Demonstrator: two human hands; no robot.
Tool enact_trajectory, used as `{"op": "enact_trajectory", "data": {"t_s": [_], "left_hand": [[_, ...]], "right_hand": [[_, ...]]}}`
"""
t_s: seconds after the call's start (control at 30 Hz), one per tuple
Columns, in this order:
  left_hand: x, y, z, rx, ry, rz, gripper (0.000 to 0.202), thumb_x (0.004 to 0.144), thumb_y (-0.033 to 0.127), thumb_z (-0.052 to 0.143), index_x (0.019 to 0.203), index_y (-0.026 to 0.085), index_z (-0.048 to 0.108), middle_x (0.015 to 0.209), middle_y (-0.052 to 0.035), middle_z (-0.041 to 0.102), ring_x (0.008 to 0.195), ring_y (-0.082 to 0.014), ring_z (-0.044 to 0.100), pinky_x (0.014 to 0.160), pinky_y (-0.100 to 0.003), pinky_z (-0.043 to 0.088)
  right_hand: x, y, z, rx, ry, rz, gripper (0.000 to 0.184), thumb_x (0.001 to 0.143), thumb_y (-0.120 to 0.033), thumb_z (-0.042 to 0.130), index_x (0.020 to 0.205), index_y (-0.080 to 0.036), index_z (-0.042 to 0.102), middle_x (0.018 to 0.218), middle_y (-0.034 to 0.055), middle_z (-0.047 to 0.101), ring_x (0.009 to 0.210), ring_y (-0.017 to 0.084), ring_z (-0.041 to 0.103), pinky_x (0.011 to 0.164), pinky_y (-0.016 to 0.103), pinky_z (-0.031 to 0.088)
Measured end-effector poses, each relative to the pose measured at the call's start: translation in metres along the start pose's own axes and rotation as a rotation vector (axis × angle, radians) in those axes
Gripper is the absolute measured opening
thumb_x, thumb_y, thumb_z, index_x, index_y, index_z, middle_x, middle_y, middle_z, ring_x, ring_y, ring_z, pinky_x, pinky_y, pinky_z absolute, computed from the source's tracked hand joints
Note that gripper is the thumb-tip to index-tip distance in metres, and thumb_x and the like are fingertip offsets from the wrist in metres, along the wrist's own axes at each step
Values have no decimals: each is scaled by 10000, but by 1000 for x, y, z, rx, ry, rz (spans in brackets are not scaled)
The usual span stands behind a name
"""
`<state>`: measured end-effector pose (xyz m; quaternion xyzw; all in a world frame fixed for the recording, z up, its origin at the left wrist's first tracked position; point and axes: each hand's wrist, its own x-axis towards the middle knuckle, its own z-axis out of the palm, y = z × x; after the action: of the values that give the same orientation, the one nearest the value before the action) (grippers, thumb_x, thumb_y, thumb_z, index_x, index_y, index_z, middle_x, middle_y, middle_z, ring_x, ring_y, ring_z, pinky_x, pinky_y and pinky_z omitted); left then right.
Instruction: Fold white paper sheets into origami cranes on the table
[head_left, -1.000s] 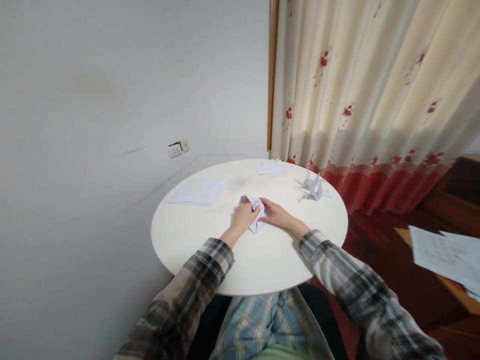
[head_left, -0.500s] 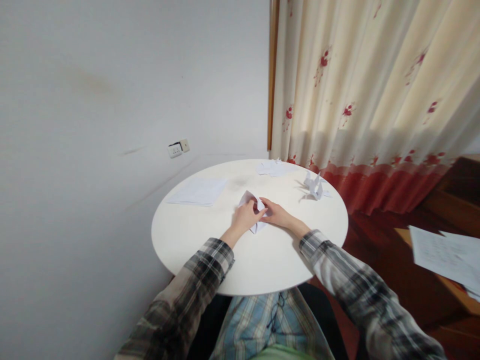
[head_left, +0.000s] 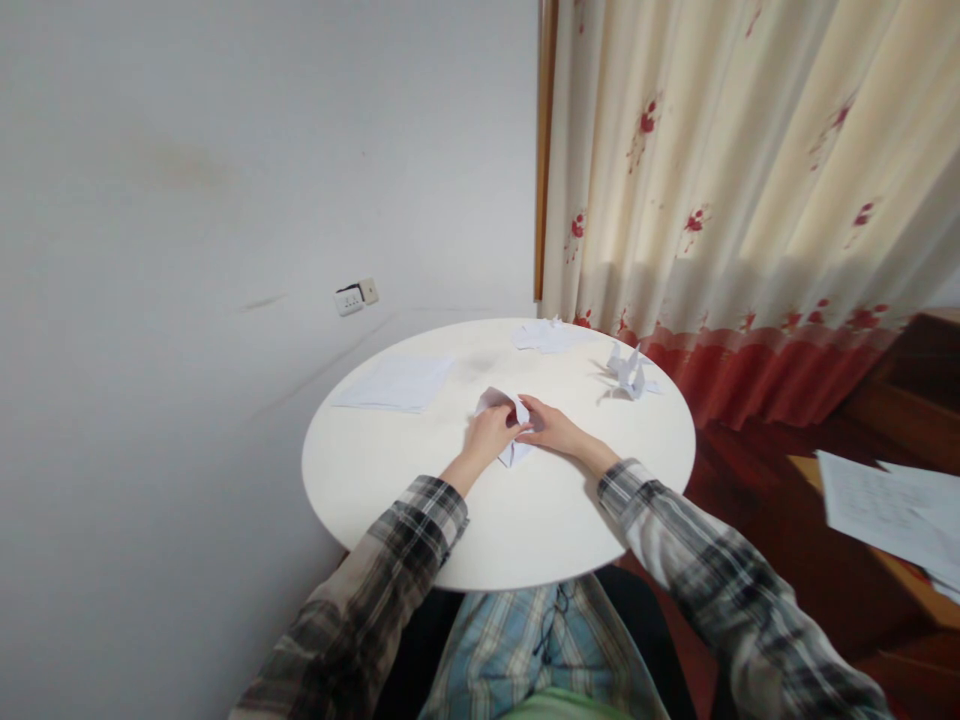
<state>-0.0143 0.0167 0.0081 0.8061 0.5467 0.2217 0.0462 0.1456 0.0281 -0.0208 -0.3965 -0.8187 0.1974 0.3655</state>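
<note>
Between pinched left hand (head_left: 487, 433) and right hand (head_left: 552, 428), paper (head_left: 495, 399)

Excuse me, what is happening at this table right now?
A person in a plaid shirt sits at a round white table, folding a small white paper. The left hand and right hand both pinch it on the tabletop. A folded paper figure stands farther back; flat sheets lie to the left.

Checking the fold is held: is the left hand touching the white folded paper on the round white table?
Touching. The head view shows the left hand with fingers closed over the white folded paper, no gap visible.
</note>
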Motion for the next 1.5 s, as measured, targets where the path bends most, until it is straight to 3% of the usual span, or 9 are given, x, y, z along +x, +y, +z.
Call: {"op": "enact_trajectory", "data": {"t_s": [0.5, 0.9, 1.1, 1.5], "left_hand": [[12, -18, 12, -175, -70, 138, 201, 794, 290, 525, 889, 145, 625, 892, -66, 666, 801, -164, 597, 721, -244, 433], [8, -16, 10, -17, -38, 123, 236, 835, 321, 454, 870, 169, 631, 875, -60, 654, 824, -170, 591, 736, -255, 426], [10, -18, 10, -46, -49, 93, 220, 831, 301, 467, 882, 165, 633, 900, -64, 663, 831, -164, 597, 745, -247, 422], [11, -17, 10, -63, -29, 33, 211, 831, 293, 475, 877, 165, 636, 854, -60, 667, 792, -169, 611, 684, -236, 421]], "right_hand": [[-1, -4, -3, 48, 1, -34, 725, 636, -305, 691, 1270, -163, 370, 1220, 120, 512, 1074, 219, 506, 940, 367, 373], [1, -2, -1, -2, 10, -10, 697, 635, -330, 689, 1244, -155, 397, 1167, 114, 548, 1011, 228, 533, 888, 370, 396], [-1, -3, -1, 0, 6, -15, 675, 656, -322, 672, 1249, -163, 392, 1168, 112, 544, 1005, 223, 532, 890, 371, 394], [-1, -1, 2, -21, 15, 16, 867, 576, -466, 714, 1293, -147, 345, 1226, 145, 498, 1061, 250, 504, 921, 398, 369]]}}
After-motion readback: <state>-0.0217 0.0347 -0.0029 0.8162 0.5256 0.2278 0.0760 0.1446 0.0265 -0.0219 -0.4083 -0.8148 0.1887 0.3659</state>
